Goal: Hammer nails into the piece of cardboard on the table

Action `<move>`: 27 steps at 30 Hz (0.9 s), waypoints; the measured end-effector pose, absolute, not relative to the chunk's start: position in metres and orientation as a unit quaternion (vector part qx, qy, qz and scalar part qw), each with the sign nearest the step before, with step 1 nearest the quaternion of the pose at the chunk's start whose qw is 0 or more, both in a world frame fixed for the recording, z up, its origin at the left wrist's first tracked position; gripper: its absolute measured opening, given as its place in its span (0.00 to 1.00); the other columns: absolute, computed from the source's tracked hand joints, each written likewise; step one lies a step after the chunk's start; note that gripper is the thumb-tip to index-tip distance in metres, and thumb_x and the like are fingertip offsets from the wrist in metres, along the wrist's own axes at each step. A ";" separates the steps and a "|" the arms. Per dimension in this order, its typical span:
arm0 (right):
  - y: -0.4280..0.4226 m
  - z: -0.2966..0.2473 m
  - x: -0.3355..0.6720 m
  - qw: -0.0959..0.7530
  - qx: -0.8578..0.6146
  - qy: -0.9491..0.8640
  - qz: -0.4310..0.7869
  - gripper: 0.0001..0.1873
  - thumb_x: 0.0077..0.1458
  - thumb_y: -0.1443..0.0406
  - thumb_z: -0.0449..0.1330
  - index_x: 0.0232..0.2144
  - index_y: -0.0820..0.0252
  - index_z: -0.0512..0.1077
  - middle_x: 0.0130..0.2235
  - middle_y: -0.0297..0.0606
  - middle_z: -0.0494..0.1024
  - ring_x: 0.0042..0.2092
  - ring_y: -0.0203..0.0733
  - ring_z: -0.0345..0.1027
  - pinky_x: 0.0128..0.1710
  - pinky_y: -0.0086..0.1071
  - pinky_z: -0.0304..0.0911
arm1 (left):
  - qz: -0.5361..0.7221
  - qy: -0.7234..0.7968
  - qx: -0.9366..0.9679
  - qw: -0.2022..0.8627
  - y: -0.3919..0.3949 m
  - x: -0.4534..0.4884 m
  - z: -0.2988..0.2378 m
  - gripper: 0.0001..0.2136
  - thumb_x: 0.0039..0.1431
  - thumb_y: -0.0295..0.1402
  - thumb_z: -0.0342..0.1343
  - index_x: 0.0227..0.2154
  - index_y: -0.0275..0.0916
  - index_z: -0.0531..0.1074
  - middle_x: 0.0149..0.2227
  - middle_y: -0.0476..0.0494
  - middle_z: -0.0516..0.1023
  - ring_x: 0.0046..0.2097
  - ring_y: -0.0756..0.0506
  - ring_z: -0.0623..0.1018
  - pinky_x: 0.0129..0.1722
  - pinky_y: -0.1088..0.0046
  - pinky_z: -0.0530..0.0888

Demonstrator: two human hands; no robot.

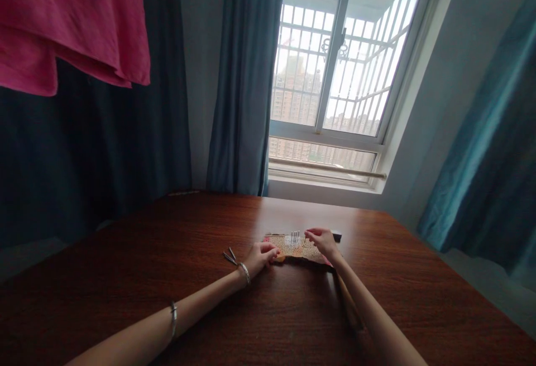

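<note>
A speckled, worn piece of board [312,251] with a ragged front edge lies on the table. Several thin dark nails [295,236] stand upright in a row on it. My left hand [260,255] is at the board's left front corner, fingers curled and closed on that edge. Over the board, just right of the standing nails, my right hand [320,237] pinches a thin dark nail [305,239], mostly covered by the fingertips. Loose nails [230,255] lie beside my left wrist. A hammer with a wooden handle [348,302] lies partly hidden beneath my right forearm.
The brown wooden table [176,232] reaches back to the wall under a barred window [330,76]. Blue curtains [247,76] hang on both sides. A pink cloth [84,25] hangs at the upper left, above the table.
</note>
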State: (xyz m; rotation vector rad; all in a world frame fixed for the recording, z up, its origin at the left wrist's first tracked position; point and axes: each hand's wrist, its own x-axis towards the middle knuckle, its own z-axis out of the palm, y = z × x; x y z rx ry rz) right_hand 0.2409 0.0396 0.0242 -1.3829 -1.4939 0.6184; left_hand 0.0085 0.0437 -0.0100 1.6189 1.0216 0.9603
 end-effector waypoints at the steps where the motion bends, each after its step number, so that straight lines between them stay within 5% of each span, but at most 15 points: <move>1: 0.045 0.022 0.240 0.484 -0.567 -0.615 0.258 0.21 0.42 0.52 0.57 0.26 0.66 0.77 0.24 0.42 0.77 0.26 0.40 0.68 0.23 0.28 0.60 | 0.394 0.417 0.664 0.479 0.043 0.008 -0.009 0.16 0.43 0.44 0.54 0.23 0.33 0.72 0.19 0.48 0.69 0.22 0.52 0.67 0.20 0.78 0.64; 13: 0.064 0.004 0.238 0.490 -0.537 -0.627 0.279 0.20 0.42 0.55 0.57 0.31 0.65 0.76 0.33 0.44 0.79 0.35 0.45 0.71 0.35 0.34 0.64 | 0.379 0.423 0.679 0.466 0.037 0.008 -0.002 0.13 0.44 0.40 0.54 0.22 0.32 0.72 0.18 0.49 0.70 0.21 0.53 0.66 0.21 0.78 0.62; 27: 0.074 -0.010 0.239 0.490 -0.538 -0.631 0.269 0.19 0.43 0.55 0.58 0.32 0.65 0.76 0.34 0.44 0.78 0.34 0.44 0.72 0.34 0.33 0.66 | 0.373 0.423 0.687 0.458 0.039 0.007 -0.010 0.15 0.46 0.42 0.53 0.24 0.31 0.72 0.20 0.47 0.71 0.21 0.52 0.66 0.20 0.78 0.62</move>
